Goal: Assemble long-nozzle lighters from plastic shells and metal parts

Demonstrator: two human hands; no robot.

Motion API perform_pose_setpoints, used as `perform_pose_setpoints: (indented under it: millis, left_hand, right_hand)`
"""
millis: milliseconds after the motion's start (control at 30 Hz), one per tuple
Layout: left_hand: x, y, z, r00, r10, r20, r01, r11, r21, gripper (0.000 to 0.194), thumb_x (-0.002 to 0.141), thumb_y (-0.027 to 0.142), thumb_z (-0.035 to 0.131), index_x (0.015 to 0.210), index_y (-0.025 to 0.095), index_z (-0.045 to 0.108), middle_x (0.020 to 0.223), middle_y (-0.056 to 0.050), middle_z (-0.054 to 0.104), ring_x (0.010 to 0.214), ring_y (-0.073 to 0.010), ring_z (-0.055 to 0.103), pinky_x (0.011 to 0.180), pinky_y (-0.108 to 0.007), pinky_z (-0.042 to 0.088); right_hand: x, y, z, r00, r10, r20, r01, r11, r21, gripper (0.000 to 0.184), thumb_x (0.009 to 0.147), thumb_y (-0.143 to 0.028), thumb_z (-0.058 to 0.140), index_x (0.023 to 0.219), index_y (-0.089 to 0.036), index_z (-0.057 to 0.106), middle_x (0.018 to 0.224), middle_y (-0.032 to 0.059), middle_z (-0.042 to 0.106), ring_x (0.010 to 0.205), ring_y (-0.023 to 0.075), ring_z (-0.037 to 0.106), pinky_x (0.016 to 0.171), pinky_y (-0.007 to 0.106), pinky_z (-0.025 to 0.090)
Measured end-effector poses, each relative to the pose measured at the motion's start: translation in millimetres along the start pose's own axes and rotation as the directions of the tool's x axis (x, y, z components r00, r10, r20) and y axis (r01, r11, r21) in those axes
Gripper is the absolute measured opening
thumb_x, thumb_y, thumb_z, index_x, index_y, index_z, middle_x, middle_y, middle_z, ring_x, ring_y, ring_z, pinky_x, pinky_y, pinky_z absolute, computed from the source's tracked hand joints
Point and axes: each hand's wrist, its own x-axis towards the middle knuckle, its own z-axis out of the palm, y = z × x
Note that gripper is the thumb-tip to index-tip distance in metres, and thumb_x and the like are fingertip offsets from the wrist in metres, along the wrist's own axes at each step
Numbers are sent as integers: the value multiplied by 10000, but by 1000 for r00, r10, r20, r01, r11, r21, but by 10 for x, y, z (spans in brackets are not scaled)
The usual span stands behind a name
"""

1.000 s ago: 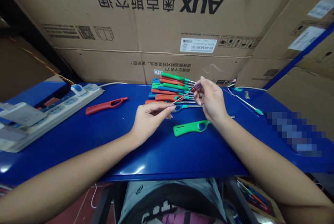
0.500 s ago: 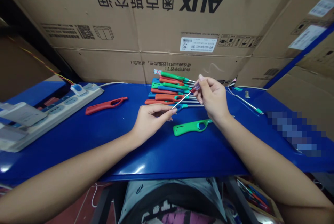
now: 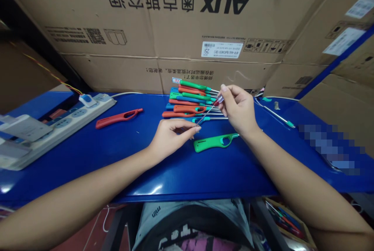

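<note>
My right hand [image 3: 238, 107] grips a small screwdriver [image 3: 216, 103] by its clear and red handle, the thin shaft slanting down to the left. My left hand [image 3: 172, 138] is closed, thumb and forefinger pinching the screwdriver's tip, so the tip itself is hidden. Below the screwdriver lies a green utility lighter [image 3: 209, 144] on the blue table [image 3: 175, 181]. Behind my hands, several utility lighters [image 3: 187, 101] in green, red, orange and blue lie side by side, metal nozzles pointing right. A red lighter shell [image 3: 118, 119] rests alone to the left.
A white power strip [image 3: 67, 124] with plugged-in adapters runs along the left. Cardboard [image 3: 175, 44] walls the back. A loose metal lighter tube [image 3: 279, 116] with wires lies at right, near a pixelated patch [image 3: 330, 145]. Below the table's right side stands a box of lighter parts [image 3: 288, 220].
My left hand has shifted slightly right and down along with the screwdriver's tip, and the shaft now slants more steeply. The lighters on the table have not moved.
</note>
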Motion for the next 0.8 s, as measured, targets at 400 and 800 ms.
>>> perform_pose_setpoints:
  millis: [400,800]
  left_hand:
    - [0,-36,-8,978,61,200,-106,969,224,203,844,370,730,773,186,779,712,-30,763,587,-149,655,560,-242,490]
    - [-42,-29,23,943,55,329,-143,957,251,180,886,309,679,789,180,762,757,-35,766,649,-157,678,653,-259,505]
  right_hand:
    - [-96,-27,-51,975,-141,171,175,963,-206,312,929,-472,621,756,-213,646,610,-18,590,489,89,482,470,233,379]
    - [-244,-89,29,928,-261,267,323,919,-225,237,784,-327,796,1014,-272,769,828,12,739,573,139,604,601,291,531]
